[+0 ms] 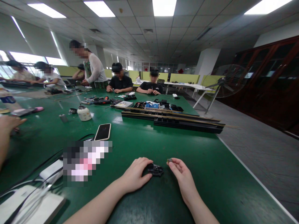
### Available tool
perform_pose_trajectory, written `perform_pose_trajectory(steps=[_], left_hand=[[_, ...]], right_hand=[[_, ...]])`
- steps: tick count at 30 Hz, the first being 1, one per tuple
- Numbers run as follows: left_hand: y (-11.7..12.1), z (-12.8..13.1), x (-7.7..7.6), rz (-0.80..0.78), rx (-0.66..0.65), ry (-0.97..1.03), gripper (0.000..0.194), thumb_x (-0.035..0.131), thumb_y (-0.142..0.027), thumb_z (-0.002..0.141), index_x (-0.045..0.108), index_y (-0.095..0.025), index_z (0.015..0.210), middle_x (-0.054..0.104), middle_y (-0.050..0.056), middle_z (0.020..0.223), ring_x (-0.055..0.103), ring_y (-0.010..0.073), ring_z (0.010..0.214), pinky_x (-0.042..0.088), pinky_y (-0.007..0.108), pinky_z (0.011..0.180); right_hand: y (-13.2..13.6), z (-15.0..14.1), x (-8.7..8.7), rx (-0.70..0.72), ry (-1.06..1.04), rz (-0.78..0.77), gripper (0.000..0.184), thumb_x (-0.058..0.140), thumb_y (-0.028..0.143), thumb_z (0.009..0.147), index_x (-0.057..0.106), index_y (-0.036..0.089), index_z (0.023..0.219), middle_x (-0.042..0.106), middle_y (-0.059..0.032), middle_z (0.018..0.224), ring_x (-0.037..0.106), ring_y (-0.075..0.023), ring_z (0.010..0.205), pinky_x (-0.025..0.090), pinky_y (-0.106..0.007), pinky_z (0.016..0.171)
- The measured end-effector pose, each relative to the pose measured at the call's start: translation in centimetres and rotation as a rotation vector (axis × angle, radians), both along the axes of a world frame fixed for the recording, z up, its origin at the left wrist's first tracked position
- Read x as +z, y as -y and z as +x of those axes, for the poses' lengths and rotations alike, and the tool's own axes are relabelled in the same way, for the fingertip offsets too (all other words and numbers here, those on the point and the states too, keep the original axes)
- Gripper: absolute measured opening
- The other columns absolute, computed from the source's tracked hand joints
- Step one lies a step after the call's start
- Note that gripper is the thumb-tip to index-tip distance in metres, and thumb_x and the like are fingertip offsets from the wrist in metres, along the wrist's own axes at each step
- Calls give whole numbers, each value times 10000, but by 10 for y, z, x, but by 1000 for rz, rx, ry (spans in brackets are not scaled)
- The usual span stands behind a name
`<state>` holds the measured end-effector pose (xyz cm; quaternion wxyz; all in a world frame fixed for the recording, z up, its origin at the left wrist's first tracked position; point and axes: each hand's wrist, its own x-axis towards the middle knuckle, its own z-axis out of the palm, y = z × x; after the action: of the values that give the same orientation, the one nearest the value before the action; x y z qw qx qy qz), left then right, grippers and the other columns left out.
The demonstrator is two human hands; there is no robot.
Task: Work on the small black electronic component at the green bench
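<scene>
My left hand [138,173] grips a small black device part [156,170] from its left side, thumb in front and fingers behind. The part lies at the green tabletop, and its top shows some fine metallic detail too small to name. Just to the right of it, my right hand [181,171] is closed in a pinch. Between its thumb and forefinger sits a tiny grey-brown piece [169,160], whose kind I cannot make out. A small gap separates this piece from the black part.
A phone [103,132], a white jar [84,113] and a small grey cylinder [63,118] lie to the left. Cables cross a white box [32,205] at front left. Long black rails [189,126] with thin rods lie ahead. Another person's hand [10,123] reaches in at left.
</scene>
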<state>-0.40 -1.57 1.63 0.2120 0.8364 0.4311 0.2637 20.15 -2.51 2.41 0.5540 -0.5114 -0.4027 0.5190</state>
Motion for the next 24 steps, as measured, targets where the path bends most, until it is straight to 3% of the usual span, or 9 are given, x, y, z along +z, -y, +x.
perform_pose_trajectory(steps=[24], left_hand=[[-1, 0, 0, -39, -11, 4, 373, 628, -203, 773, 515, -243, 1126, 577, 42, 1092, 503, 230, 1022, 384, 366, 899]], right_hand=[[-1, 0, -1, -3, 18, 21, 411, 772, 455, 544, 656, 192, 837, 715, -53, 854, 645, -219, 852, 482, -345, 828]])
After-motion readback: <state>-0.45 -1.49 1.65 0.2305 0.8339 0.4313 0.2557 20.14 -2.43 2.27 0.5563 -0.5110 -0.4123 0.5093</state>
